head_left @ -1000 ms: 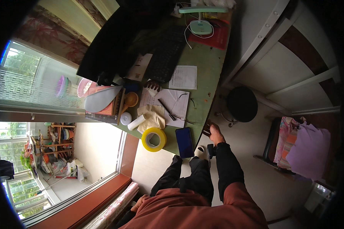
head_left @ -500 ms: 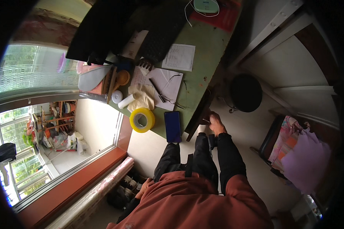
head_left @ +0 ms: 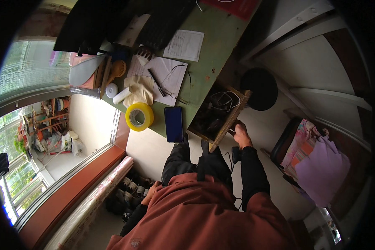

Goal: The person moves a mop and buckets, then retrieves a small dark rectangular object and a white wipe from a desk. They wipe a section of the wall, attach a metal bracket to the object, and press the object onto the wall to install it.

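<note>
A wooden drawer (head_left: 228,118) stands pulled out from the desk's right side, with white cables (head_left: 226,100) and dark items I cannot make out inside. My right hand (head_left: 241,134) is closed on the handle at the drawer's front. My left hand (head_left: 153,192) lies against my left thigh beside the jacket hem, fingers apparently stretched out and holding nothing. Left of the drawer, a dark blue phone (head_left: 173,124) rests at the edge of the green desk (head_left: 210,58). A roll of yellow tape (head_left: 139,117) sits beside it.
Papers, glasses (head_left: 176,96), a pen (head_left: 156,82), a crumpled cloth (head_left: 138,91) and a wooden brush (head_left: 117,70) lie on the desk. A round black stool (head_left: 259,89) stands to the right. Further right, a chair carries purple cloth (head_left: 323,171). Shoes (head_left: 131,187) sit at lower left.
The drawer has come out of the desk toward the right, my right hand on its handle, and its contents now show. The view has shifted a little. My left hand stays at my thigh.
</note>
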The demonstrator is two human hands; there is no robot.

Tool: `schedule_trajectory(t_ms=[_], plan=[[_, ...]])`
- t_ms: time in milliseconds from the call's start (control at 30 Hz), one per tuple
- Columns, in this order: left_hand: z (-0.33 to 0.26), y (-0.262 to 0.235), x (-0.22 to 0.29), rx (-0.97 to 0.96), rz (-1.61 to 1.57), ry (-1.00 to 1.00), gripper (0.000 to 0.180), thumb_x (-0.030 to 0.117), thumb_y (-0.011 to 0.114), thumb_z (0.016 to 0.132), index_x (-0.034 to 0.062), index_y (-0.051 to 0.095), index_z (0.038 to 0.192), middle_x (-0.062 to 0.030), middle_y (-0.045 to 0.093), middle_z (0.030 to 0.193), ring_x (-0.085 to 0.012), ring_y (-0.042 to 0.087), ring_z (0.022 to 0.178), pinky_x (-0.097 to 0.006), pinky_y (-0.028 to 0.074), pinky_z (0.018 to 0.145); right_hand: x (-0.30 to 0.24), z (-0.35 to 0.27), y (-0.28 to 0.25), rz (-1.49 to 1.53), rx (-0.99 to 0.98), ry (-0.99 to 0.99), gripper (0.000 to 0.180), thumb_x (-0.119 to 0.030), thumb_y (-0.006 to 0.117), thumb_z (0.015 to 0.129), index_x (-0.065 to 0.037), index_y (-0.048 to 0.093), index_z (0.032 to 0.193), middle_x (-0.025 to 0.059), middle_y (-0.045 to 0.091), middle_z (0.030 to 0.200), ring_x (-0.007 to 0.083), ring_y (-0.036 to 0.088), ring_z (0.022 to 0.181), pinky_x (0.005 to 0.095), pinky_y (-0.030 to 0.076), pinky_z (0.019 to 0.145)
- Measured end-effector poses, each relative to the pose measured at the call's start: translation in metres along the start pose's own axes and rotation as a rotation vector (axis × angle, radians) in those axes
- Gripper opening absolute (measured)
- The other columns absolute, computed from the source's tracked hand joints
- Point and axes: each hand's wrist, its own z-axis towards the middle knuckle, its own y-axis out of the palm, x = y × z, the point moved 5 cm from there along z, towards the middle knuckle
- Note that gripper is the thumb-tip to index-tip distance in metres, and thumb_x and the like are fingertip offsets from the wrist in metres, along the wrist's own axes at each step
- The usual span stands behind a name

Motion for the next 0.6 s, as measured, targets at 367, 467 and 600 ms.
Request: schedule_trajectory(t_ms=[367,467,600], plan=[[0.012,-0.006,-0.024,-0.064,0.020,-0.108,0.052,0.045,0.064,0.089,0.0052,0.059,0.122,-0.0267,0.068,0.113,-0.0485,0.063,0.109,-0.051,0.051,0.087,-0.032,-0.023,-0.018,-0.219,0.268,-0.168,0.033,-0.025,0.062,0.104,-0.008,0.059,0.132,0.0066,0.068,0.117,0.0227,0.067,0.107,0.0440,0.057,0.088],[0.015,-0.015,-0.002,-0.102,0.103,-0.033,0.050,0.042,0.063,0.089,0.0051,0.061,0.121,-0.0261,0.070,0.111,-0.0489,0.064,0.106,-0.052,0.052,0.085,-0.048,-0.050,-0.013,-0.401,0.423,-0.497,0.029,-0.013,0.067,0.099,-0.007,0.061,0.127,0.0039,0.068,0.108,0.0164,0.067,0.096,0.0343,0.057,0.078],[0.016,-0.021,0.008,-0.124,0.123,-0.038,0.041,0.035,0.065,0.089,0.0044,0.065,0.116,-0.0245,0.072,0.110,-0.0471,0.067,0.105,-0.050,0.054,0.084,-0.048,-0.088,0.035,-0.672,0.365,-0.932,0.016,-0.008,0.064,0.099,-0.004,0.069,0.114,0.0008,0.068,0.093,0.0105,0.064,0.082,0.0275,0.053,0.073]])
